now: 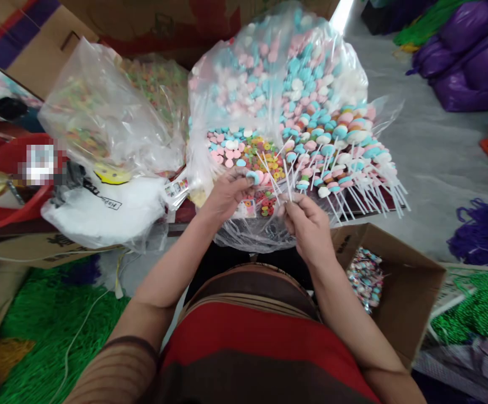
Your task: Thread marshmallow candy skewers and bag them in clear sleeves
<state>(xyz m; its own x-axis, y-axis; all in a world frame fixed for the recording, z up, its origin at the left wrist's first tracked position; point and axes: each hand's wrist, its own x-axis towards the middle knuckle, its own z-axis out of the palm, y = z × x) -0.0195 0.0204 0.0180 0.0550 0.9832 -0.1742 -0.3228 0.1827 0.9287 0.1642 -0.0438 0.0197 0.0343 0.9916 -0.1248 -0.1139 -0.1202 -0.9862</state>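
My left hand (228,195) pinches a small row of blue and pink candies (253,178) between thumb and fingers. Close by on the right, my right hand (309,220) has its fingers closed around the lower end of white lollipop sticks (288,182); how many it grips I cannot make out. Under and behind both hands lie loose pink, white and blue candies (227,147) and colourful ring-shaped gummies (265,156) on clear plastic. Beyond my right hand, finished-looking candy skewers (349,148) are heaped with their white sticks pointing toward me.
A big clear bag of pastel candies (277,67) stands behind. To the left are a bag of gummies (101,112), white plastic bags (105,210) and a red basin (25,210). An open cardboard box (408,292) with wrapped sweets sits at lower right.
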